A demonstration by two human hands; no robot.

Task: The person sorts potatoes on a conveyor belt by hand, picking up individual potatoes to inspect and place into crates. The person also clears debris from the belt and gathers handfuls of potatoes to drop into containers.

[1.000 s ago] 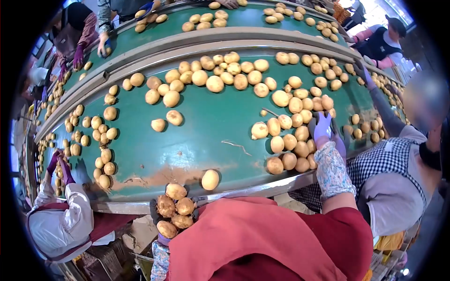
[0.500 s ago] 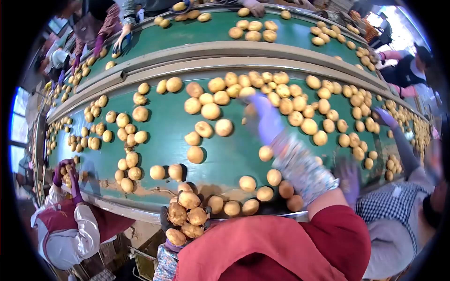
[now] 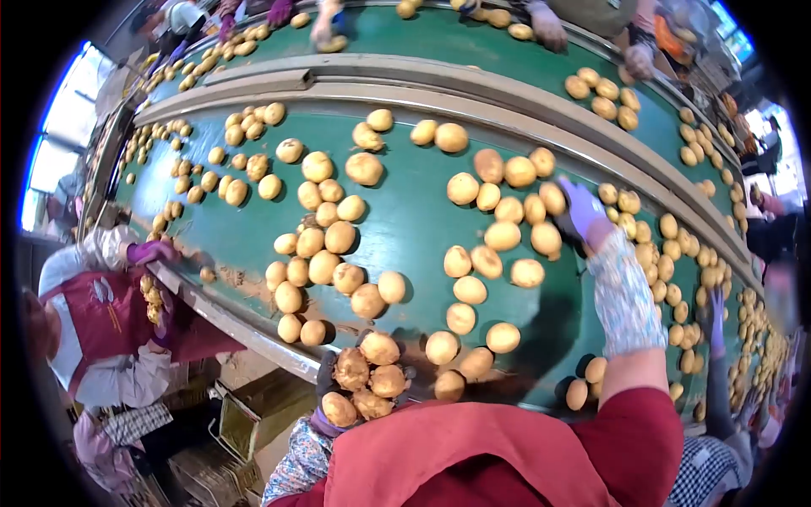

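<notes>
Left hand (image 3: 324, 373) full of potatoes (image 3: 372, 382)

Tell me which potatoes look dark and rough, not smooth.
The handful in the left hand at the near edge of the belt: brown and rough, unlike the smooth yellow ones.

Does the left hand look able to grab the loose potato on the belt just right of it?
Probably not. The left hand is cupped under a heap of potatoes, leaving no free fingers, though the loose potato lies close with nothing between.
</notes>
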